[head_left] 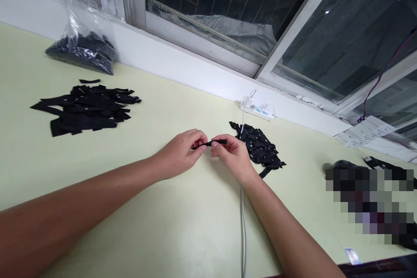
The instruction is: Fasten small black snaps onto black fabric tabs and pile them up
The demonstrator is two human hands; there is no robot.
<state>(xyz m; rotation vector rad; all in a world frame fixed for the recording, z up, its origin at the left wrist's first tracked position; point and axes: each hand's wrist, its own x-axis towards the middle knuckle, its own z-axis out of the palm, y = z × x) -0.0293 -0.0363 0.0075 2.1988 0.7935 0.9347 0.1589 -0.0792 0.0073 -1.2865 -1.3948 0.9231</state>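
Between my two hands, above the middle of the table, is a short black fabric strip (220,141). My left hand (183,151) pinches its left end between thumb and fingers. The right end is gripped by my right hand (233,156), with the thumb pressed on the near side. Just beyond my right hand lies a pile of black strips (260,145) with small white marks. Another, looser pile of black strips (87,110) spreads out at the left, and one single strip (90,81) rests behind it.
A clear plastic bag (81,47) with black pieces stands against the wall at the back left. A white power strip (257,110) sits by the wall. Its pale cable (243,226) runs under my right arm to the front edge. Dark items (348,165) and a small card (352,256) lie at right.
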